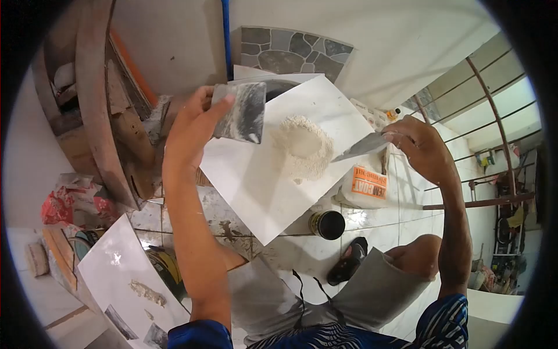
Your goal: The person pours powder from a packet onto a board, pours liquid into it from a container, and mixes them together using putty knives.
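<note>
My left hand (pixel 197 119) is closed on a flat grey plate (pixel 244 113) smeared with pale residue, held above the left side of a white board (pixel 244 192). On that board lies a ring-shaped mound of off-white powder (pixel 322 163) with a smooth, wet-looking middle. To the right of the mound, my right hand (pixel 419 148) grips a thin pointed metal blade (pixel 361 148), its tip close to the powder's right edge. Whether the tip touches the board I cannot tell.
An open dark can (pixel 328 225) stands in front of the board, beside a white bag with an orange label (pixel 369 182). Wood pieces (pixel 125 128) lean at left. A second white board (pixel 125 262) lies lower left. Metal bars (pixel 494 110) are at right.
</note>
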`<state>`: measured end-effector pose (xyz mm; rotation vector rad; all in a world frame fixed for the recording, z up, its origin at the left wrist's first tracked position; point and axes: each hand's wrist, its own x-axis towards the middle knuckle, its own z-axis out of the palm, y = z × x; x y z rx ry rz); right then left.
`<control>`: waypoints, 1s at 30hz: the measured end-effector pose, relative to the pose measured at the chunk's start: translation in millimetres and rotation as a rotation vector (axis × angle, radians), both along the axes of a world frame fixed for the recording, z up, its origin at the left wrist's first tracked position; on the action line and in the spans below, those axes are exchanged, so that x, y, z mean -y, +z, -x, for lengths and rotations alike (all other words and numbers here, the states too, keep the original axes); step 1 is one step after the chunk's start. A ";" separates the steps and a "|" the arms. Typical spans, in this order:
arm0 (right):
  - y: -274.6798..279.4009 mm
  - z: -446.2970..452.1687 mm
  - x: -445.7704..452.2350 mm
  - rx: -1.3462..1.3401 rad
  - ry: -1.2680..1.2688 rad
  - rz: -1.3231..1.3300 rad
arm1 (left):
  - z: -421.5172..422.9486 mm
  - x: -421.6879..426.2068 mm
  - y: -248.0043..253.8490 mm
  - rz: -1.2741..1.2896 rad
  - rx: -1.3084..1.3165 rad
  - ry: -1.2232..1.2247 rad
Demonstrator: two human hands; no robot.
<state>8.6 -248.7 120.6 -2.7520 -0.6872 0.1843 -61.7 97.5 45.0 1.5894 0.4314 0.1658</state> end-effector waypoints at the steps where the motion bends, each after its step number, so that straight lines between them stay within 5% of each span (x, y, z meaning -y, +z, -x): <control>1: 3.1 -0.3 -1.1 0.025 0.047 0.040 | -6.5 -3.8 -10.2 0.081 0.067 -0.009; 6: 7.7 13.5 -20.0 0.073 0.012 0.023 | -13.7 -0.3 -43.7 0.449 0.130 0.040; 21: -68.6 -5.4 -32.0 -0.261 -0.291 -0.605 | -8.8 68.2 -52.0 0.602 0.025 0.050; 30: -68.9 1.8 -69.9 -0.299 -0.350 -0.491 | -12.9 80.2 -42.7 0.685 0.059 -0.040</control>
